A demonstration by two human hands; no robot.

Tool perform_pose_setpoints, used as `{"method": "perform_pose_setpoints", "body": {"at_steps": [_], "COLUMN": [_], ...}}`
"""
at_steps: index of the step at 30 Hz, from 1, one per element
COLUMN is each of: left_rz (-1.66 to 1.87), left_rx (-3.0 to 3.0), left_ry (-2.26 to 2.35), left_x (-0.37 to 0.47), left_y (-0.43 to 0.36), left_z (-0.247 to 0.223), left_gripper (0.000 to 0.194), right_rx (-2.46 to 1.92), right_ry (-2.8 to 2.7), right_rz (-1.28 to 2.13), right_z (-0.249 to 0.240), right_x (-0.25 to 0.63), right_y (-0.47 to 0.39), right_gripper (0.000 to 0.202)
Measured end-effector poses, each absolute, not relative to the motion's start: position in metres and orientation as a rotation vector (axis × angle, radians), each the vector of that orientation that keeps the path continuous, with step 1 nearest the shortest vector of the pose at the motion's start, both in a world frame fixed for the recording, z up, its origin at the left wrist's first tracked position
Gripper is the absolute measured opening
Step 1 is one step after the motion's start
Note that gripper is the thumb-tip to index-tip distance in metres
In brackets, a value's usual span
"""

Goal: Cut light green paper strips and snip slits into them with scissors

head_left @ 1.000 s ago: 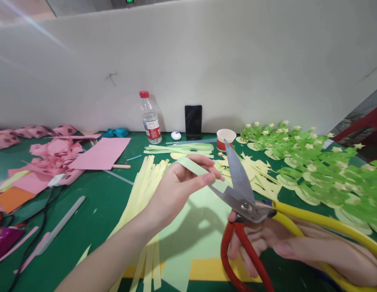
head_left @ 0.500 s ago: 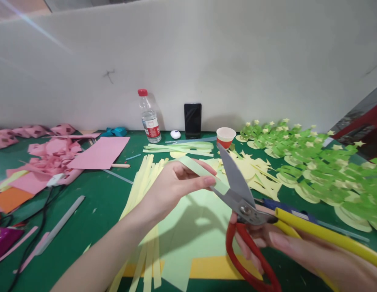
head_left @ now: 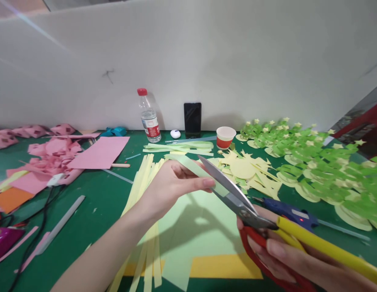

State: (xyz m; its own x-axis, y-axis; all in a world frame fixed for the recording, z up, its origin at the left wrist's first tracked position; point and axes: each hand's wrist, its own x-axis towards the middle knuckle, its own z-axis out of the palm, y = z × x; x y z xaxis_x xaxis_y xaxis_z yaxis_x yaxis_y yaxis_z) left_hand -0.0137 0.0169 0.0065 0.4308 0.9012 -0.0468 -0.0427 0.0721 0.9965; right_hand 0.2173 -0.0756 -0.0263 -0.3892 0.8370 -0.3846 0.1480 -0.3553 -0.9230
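Note:
My left hand pinches a pale green paper strip between thumb and fingers. The strip's right end lies at the blades of the scissors. My right hand grips these scissors, whose grey blades point up and left, only slightly apart. A red handle curves under the fingers, and long yellow handle parts run off to the right; whether both belong to the scissors I cannot tell. Below the hands lie pale green paper sheets. A bundle of pale yellow paper strips stretches beneath my left forearm.
A bottle, a phone and a paper cup stand along the wall. Yellow paper cutouts, a blue glue gun and rows of green paper plants are at right. Pink paper lies left.
The scissor blades have closed from wide apart to nearly together at the green strip. My right hand's fingers have drawn in, and the red handle has moved right and toward the yellow one.

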Motion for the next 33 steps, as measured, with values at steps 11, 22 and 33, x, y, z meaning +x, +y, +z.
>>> {"method": "perform_pose_setpoints", "body": {"at_steps": [11, 22, 33], "left_rz": [0.827, 0.718, 0.675], "left_rx": [1.114, 1.14, 1.171], "left_ry": [0.672, 0.724, 0.749], "left_x": [-0.005, 0.001, -0.003], "left_y": [0.014, 0.005, 0.008], "left_z": [0.013, 0.006, 0.006], "left_gripper": [0.009, 0.012, 0.01], "right_rx": [-0.971, -0.946, -1.094], "right_ry": [-1.291, -1.241, -1.353], "right_rz": [2.088, 2.15, 1.936], "right_z": [-0.012, -0.004, -0.009], "right_x": [0.205, 0.192, 0.195], "right_y": [-0.058, -0.057, -0.068], "right_gripper": [0.031, 0.035, 0.037]}}
